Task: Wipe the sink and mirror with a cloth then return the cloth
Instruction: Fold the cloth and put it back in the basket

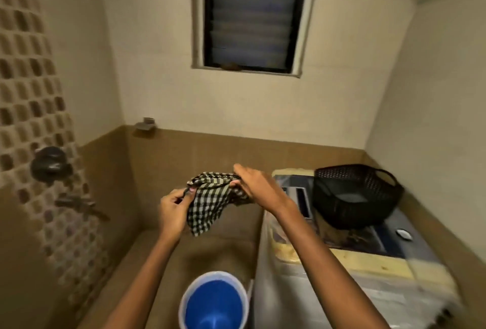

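Note:
A black-and-cream checked cloth (210, 202) hangs in the air in front of me, stretched between both hands over the brown tiled floor. My left hand (173, 210) pinches its lower left corner. My right hand (256, 184) grips the upper right edge, fingers closed on the fabric. The rest of the cloth droops below them. No sink or mirror shows in this view.
A washing machine (368, 265) under a cover stands on the right with a black plastic basket (355, 194) on top. A blue bucket (213, 302) sits on the floor below my arms. Taps (79, 205) jut from the left wall. A dark window (252, 13) is ahead.

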Tool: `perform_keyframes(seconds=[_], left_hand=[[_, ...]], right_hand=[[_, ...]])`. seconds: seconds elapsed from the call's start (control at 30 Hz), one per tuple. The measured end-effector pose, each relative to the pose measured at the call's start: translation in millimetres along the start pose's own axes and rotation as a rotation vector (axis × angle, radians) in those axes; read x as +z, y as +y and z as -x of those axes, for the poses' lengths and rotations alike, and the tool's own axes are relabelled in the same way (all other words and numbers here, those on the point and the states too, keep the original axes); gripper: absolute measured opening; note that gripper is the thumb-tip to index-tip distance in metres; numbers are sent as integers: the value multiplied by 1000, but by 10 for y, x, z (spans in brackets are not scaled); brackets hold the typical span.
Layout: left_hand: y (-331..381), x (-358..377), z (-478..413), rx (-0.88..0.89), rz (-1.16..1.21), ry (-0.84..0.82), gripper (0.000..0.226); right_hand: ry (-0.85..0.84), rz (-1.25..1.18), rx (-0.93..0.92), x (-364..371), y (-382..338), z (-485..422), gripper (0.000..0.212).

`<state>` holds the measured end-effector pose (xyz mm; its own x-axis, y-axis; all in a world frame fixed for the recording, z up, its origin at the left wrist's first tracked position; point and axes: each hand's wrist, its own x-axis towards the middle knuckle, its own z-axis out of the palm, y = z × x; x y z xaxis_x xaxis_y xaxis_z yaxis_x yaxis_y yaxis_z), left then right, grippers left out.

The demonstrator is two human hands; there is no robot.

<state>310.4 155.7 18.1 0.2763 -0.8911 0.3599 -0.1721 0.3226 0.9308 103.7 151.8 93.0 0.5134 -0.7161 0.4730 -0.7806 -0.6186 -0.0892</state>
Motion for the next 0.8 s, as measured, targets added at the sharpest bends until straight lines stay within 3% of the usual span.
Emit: perform_keyframes(seconds=[0.17,0.37,0.53,0.63,0.73,0.8], left_hand=[[12,1514,-142,-13,15,-265,16],[-46,2922,-345,-119,34,-477,57],[57,3646,-398,-45,-138,-553,56],[-103,3937,-382,-104,-284,-550,51],[-178,4027,-297,-90,-286,-533,15],[-257,4008,-275,-18,-256,-592,38]], right_hand=[[-45,85,287,-465,1202,522,32],[-14,78,449,-788,2265,982,19],[-30,146,566,-718,3003,1179,21],[-92,239,690,-552,3279,1242,21],[-170,182,774,-354,3351,1312,34],[-217,25,806,-244,3309,1329,56]])
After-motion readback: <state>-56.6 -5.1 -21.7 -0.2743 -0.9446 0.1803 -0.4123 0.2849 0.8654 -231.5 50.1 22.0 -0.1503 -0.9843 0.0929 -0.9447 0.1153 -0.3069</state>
